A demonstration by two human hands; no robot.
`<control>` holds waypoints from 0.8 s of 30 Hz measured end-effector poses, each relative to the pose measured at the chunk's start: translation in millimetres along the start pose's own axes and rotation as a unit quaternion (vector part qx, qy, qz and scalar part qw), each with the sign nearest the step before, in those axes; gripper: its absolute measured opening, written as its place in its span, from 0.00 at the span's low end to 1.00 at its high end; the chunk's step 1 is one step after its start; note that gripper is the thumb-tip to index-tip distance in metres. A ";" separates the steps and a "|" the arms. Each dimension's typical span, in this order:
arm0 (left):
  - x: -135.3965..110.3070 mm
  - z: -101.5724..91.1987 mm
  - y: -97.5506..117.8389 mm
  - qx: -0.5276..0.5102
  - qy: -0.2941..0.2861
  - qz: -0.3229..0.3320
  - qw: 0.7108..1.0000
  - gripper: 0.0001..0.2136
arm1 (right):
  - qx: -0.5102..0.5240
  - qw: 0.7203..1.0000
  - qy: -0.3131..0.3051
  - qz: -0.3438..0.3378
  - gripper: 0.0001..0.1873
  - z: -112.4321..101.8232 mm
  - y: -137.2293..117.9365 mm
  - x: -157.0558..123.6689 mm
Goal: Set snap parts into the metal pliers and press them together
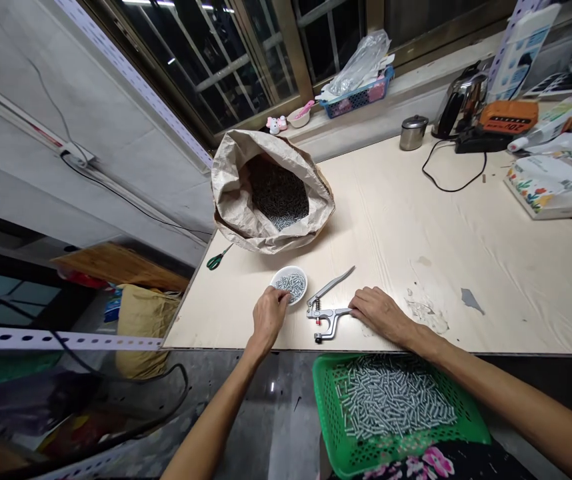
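Note:
My left hand (268, 316) is at the near rim of a small white bowl (274, 275) of short silvery metal pins. Its fingers are pinched together, and whatever lies between them is too small to make out. To the right, a pair of hand press pliers (335, 321) lies on the table with its handles spread apart; a spring and a red bit show at its jaw. My right hand (379, 312) rests on the table with its fingers curled over the end of the lower handle. A green plastic basket (327, 407) full of silvery metal pins sits below, under my right forearm.
Behind the bowl stands an open paper sack (229, 173) of small metal pieces. Green-handled scissors (215, 261) lie near the left table edge. At the back right are a metal canister (413, 133), an electric kettle (459, 100), an orange box (509, 117) and a tissue pack (551, 183).

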State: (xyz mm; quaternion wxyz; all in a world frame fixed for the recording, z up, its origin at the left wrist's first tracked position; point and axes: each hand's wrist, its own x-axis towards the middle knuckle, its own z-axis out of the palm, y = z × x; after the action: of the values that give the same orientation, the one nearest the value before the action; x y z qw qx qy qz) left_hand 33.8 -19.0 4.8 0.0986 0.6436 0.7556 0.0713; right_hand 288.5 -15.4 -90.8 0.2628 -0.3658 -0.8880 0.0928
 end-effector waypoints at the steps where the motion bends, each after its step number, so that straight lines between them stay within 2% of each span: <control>1: 8.3 1.2 -3.0 0.011 -0.003 0.005 1.000 0.11 | 0.002 1.000 0.002 0.001 0.07 0.4 0.0 -0.1; 4: 23.0 7.1 -3.8 0.024 -0.006 0.018 1.000 0.12 | 0.009 1.000 0.012 0.006 0.07 0.2 -0.8 0.1; 8: 28.5 15.4 2.6 0.001 -0.017 0.019 1.000 0.11 | 0.009 1.000 0.011 0.007 0.06 -1.5 -1.9 0.5; 12: 33.5 19.4 6.5 -0.034 -0.014 -0.011 0.999 0.08 | 0.004 1.000 0.008 0.007 0.05 -1.0 -1.8 0.5; 15: 34.7 13.1 11.3 -0.092 -0.011 -0.038 0.995 0.07 | -0.003 1.000 0.009 0.008 0.05 0.6 -1.3 0.8; 19: 18.7 -3.4 18.6 -0.135 0.004 -0.029 0.990 0.06 | -0.019 1.000 0.014 -0.002 0.05 2.4 -0.6 2.0; 21: 2.8 -6.8 19.5 -0.129 -0.033 -0.003 0.991 0.05 | -0.036 0.999 0.019 -0.024 0.06 2.4 -1.0 2.6; 24: -22.5 -0.6 17.5 -0.096 -0.086 0.040 0.991 0.05 | -0.075 0.994 0.035 -0.071 0.09 1.0 -2.7 2.5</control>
State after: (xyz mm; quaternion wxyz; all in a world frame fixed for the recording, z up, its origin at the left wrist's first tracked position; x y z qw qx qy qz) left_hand 53.8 -38.4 10.7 0.2217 0.6648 0.7075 0.0913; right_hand 284.8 -15.6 -89.7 0.2717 -0.3235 -0.9063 -0.0064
